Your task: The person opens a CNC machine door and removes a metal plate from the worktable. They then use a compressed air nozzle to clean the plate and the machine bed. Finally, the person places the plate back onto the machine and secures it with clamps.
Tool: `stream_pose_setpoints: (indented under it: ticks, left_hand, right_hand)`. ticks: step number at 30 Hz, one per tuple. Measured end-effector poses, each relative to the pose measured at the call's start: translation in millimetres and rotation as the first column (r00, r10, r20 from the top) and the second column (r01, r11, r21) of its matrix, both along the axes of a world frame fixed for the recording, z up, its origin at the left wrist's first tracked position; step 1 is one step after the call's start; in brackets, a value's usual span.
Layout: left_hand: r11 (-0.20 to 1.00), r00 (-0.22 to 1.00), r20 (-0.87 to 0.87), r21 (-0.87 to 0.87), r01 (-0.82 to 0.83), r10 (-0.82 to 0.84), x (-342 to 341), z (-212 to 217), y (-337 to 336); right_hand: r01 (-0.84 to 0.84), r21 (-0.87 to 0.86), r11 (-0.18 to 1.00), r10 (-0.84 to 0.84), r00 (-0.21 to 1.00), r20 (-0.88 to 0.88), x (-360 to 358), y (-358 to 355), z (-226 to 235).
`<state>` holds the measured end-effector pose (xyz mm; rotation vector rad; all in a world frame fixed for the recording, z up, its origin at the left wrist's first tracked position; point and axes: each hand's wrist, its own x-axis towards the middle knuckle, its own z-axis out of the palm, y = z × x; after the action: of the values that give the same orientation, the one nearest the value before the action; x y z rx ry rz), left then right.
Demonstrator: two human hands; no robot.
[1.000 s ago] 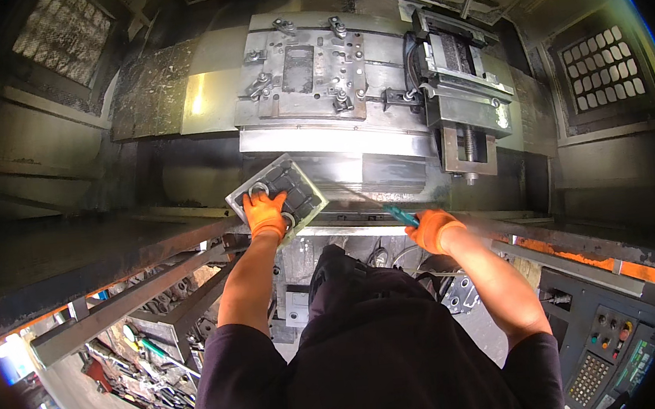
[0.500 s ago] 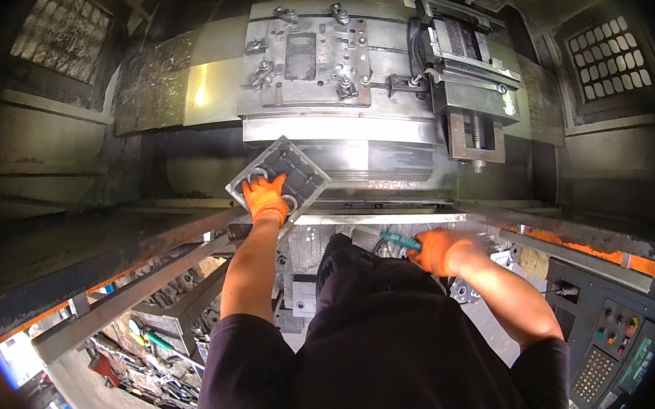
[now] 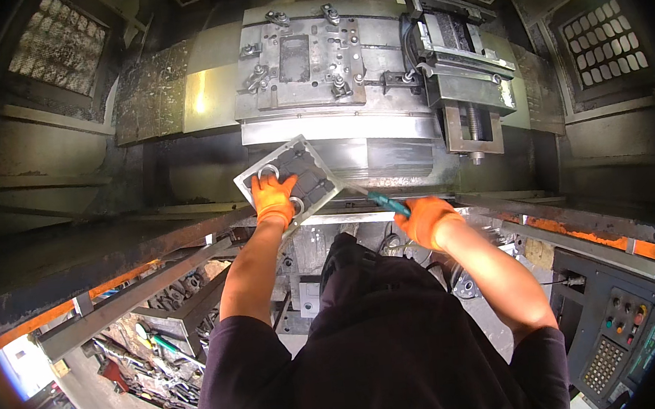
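In an orange glove, my left hand (image 3: 273,199) is closed on a square metal workpiece (image 3: 313,164) with a bright rim and dark recessed pockets. The piece is tilted, one corner pointing away, in front of the machine table. Two round metal rings or bosses show beside my gloved fingers. My right hand (image 3: 427,221), also gloved in orange, grips a slim hand tool (image 3: 390,202) by its teal handle. The tool's thin end reaches toward the workpiece's right corner; whether it touches, I cannot tell.
Ahead, a fixture plate (image 3: 275,98) with several clamps is mounted on the machine table, and a vise (image 3: 467,91) stands to its right. A control panel (image 3: 615,335) sits at the lower right. Loose tools (image 3: 151,368) lie in a tray at the lower left.
My right hand has moved forward and left, bringing the teal-handled tool to the workpiece's right corner. The workpiece in my left hand has shifted slightly right and turned a little.
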<state>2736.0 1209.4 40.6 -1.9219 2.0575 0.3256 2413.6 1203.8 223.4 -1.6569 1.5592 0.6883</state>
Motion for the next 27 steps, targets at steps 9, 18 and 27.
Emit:
stream_pose_setpoints:
  ticks: [9,18,27]
  left_hand:
    - [0.976,0.98,-0.031,-0.102,0.194,-0.198,-10.1,-9.4,8.5]
    - [0.881,0.905,-0.027,-0.242,0.406,-0.425,-40.4,14.2,30.4]
    - [0.733,0.779,-0.159,-0.491,0.471,-0.607,-100.1,134.3,85.2]
  right_hand:
    - [-0.073,-0.031,0.997,0.074,0.997,0.033,9.0,10.6,22.6]
    - [0.044,-0.144,0.989,-0.031,0.995,0.096,-46.2,69.9,24.4]
    - [0.949,0.004,0.314,-0.706,0.231,0.669,-213.0,250.7,-30.3]
